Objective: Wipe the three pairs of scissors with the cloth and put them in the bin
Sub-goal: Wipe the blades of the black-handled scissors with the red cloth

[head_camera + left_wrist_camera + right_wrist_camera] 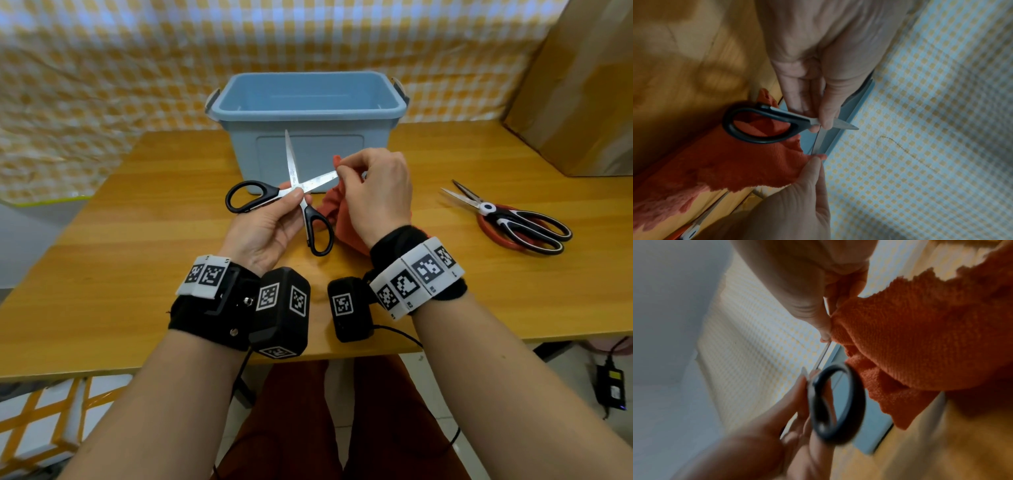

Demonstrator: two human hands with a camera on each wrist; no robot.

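Black-handled scissors (pixel 247 198) are held up in front of the blue bin (pixel 308 114), their blades spread in an X. My left hand (pixel 291 200) pinches them at the pivot, thumb on top. With a fold of the orange cloth (pixel 337 214), my right hand (pixel 342 171) pinches the tip of the right-pointing blade. The rest of the cloth hangs under that hand. The left wrist view shows the scissors handle (pixel 785 117) over the cloth (pixel 735 162). The right wrist view shows the cloth (pixel 920 337) and a blurred handle ring (pixel 858 402). The bin looks empty.
Two more pairs lie stacked on the wooden table (pixel 137 274) at the right: black-and-white scissors (pixel 524 228) on top of red-handled scissors (pixel 493 238). A brown cardboard box (pixel 582 85) stands at the far right. A checked fabric backdrop hangs behind the bin.
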